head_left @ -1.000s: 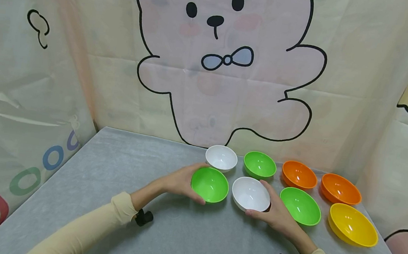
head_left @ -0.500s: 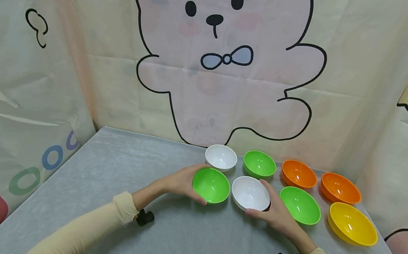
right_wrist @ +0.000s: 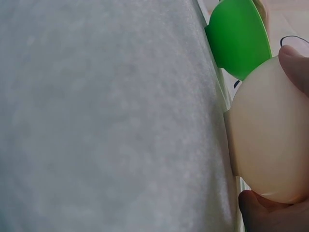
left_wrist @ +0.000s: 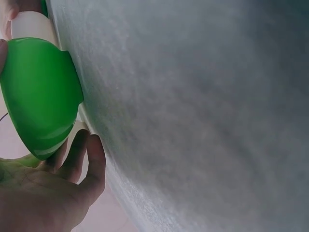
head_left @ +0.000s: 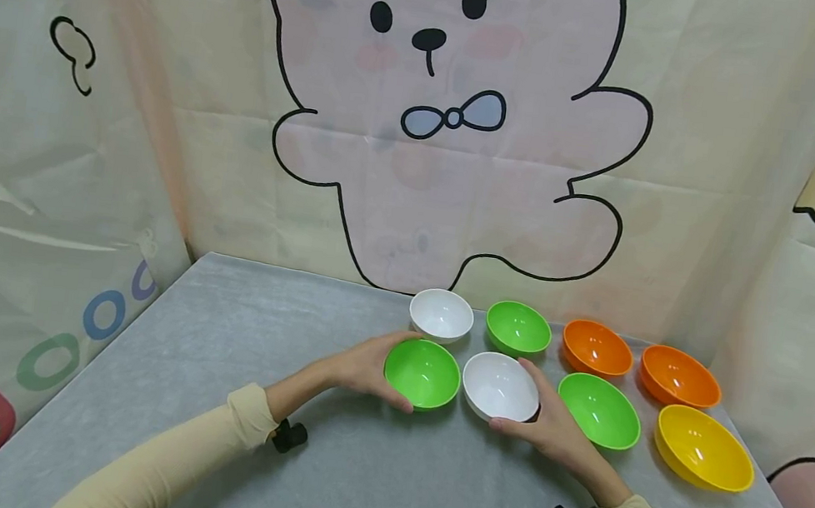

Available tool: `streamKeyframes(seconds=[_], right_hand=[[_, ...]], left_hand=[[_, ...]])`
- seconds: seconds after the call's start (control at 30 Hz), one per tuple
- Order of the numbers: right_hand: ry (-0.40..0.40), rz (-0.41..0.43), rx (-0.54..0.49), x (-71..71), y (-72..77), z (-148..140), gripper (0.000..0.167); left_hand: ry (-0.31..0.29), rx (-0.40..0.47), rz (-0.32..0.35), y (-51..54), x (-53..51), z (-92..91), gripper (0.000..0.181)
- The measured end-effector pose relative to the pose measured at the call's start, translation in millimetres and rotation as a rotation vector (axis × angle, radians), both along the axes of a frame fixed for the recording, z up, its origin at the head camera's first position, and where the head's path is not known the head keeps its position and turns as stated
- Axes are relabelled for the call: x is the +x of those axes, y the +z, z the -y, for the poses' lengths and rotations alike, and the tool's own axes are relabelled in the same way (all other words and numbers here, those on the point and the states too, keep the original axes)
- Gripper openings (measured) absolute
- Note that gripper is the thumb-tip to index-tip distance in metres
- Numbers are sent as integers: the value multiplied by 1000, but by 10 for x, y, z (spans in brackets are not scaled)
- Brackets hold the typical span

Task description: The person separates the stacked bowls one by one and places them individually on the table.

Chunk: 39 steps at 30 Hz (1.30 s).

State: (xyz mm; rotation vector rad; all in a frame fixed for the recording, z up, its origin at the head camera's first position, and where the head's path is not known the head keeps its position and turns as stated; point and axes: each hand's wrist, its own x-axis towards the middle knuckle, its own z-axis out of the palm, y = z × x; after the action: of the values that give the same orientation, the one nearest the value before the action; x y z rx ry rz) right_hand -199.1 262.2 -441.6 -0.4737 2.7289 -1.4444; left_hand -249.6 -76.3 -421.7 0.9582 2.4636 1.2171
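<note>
My left hand (head_left: 374, 366) grips a green bowl (head_left: 422, 375) by its left side, thumb at the near rim. In the left wrist view that bowl (left_wrist: 41, 92) stands upright, its foot at the cloth, with several fingers (left_wrist: 94, 164) beside it. A white bowl (head_left: 501, 389) stands just right of it, a narrow gap between their rims. My right hand (head_left: 550, 421) holds this white bowl around its right side. The right wrist view shows the white bowl's underside (right_wrist: 273, 130) between thumb and fingers, its foot at the cloth.
Behind stand another white bowl (head_left: 441, 316), a green bowl (head_left: 518, 329) and two orange bowls, one left (head_left: 597, 348) and one right (head_left: 680, 377). A green bowl (head_left: 599, 411) and a larger yellow bowl (head_left: 705, 448) stand right of my right hand. Grey cloth (head_left: 381, 486) covers the table.
My left hand and the green bowl have shifted slightly right and a little nearer, closing in on the white bowl. My right hand stays in place on the white bowl.
</note>
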Motion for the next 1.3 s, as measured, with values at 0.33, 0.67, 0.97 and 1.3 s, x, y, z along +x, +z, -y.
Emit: streamKeyframes(seconds=[0.33,0.67,0.97,1.3], right_hand=[[5,5,2,-36,0,15,108],[18,3,-1,-40,79,2,105],[74,30,-60,-69,228,-41,101],[102,0,-75,-135,327,-56,93]], left_hand=[[12,15,1,-7,12,35,108],[25,70,50,-15,53,192,100],[47,141,46,72,92,489,88],[165,137,15,245,136,965,69]])
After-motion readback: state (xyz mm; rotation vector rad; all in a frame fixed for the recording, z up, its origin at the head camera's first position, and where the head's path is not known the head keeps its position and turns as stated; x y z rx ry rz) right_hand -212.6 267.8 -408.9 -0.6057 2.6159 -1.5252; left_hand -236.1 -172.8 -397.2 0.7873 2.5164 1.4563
